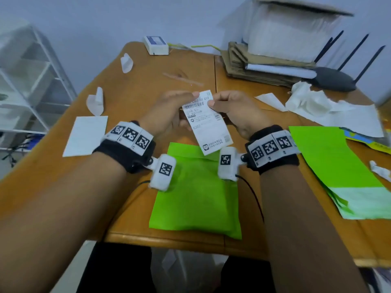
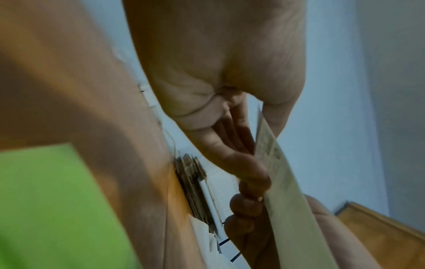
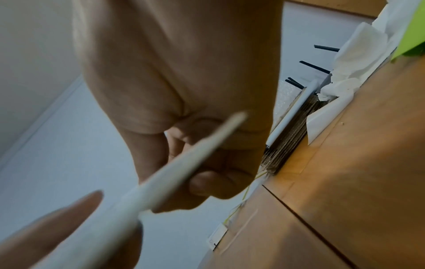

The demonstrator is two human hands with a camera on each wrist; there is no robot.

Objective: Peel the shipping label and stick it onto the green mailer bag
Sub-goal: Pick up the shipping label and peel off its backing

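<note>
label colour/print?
White label with black print: barcode near the top, text lines, small logo at the bottom. Clearest in the head view.

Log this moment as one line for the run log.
left hand: holds shipping label | right hand: pinches label top | green mailer bag: on table, unlabelled

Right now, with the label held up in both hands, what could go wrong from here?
The shipping label hangs tilted between the left hand and right hand, so it may land crooked. The green mailer bag looks puffy and creased, so wrinkles could form under it.
</note>
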